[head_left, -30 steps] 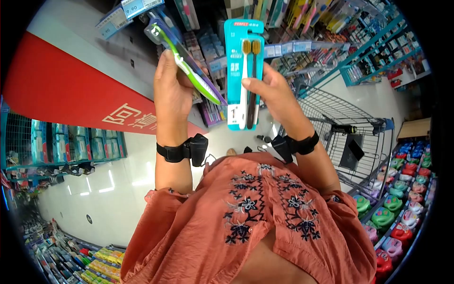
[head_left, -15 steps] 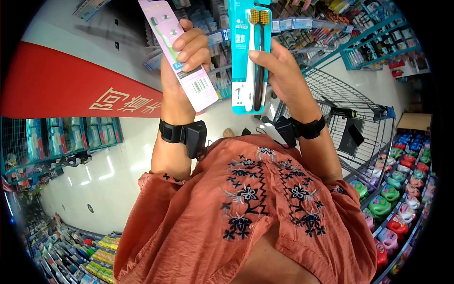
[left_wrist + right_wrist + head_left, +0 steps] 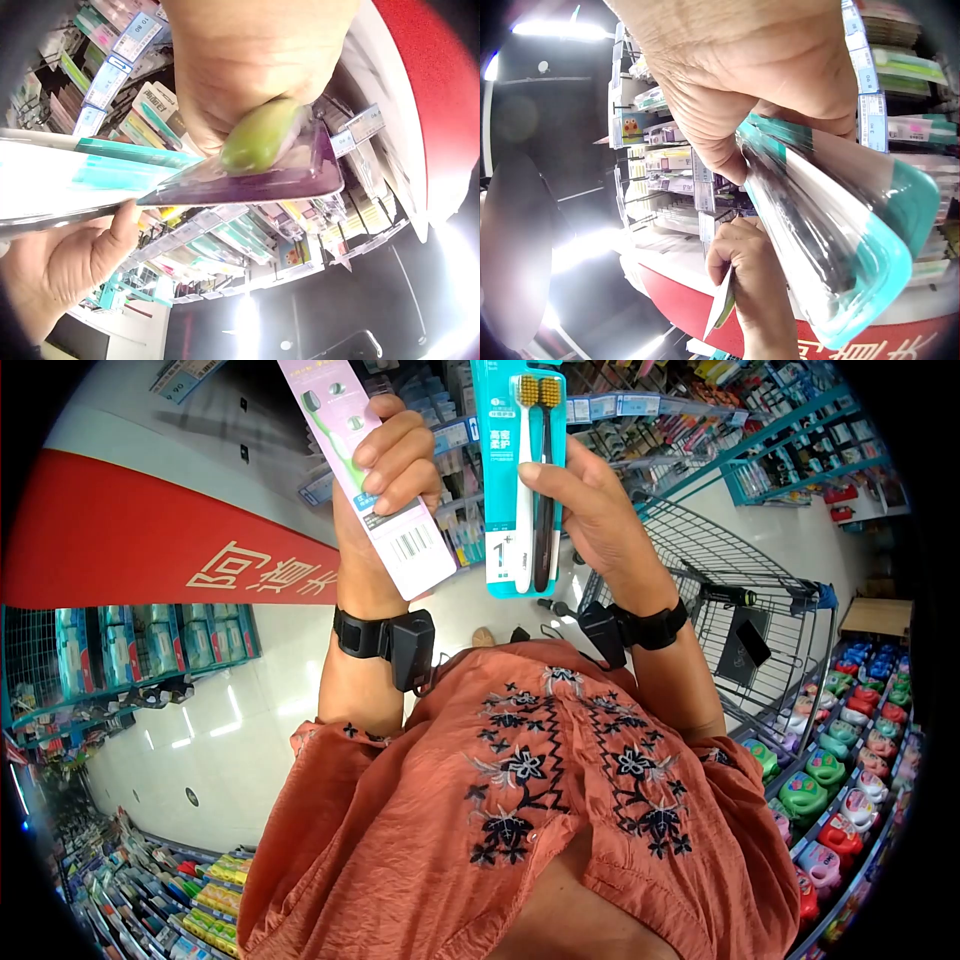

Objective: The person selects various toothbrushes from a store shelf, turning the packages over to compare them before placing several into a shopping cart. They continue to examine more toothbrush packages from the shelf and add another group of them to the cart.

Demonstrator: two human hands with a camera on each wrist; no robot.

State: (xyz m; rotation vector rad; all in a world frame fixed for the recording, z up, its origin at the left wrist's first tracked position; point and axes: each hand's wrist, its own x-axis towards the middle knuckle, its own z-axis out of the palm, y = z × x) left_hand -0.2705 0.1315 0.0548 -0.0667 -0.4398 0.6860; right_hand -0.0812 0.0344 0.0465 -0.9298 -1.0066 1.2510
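Observation:
In the head view my left hand grips a toothbrush package, fingers wrapped over its pink printed back with the barcode low down. From the left wrist, the green toothbrush handle shows inside the clear plastic on the far side of that package. My right hand holds a teal two-toothbrush pack upright, thumb on its front. One brush in it is white, the other dark, both with golden-brown bristles. The two packages stand side by side, with the left one tilted.
Racks of hanging toothbrushes with a price-label rail are in front. A red shelf panel juts in at left. To the right stand a wire shopping cart and rows of coloured bottles. Boxed goods lie lower left.
My left hand has turned its package over, from the clear front with the green toothbrush to the pink back. Both packages sit higher in the head view than a second ago.

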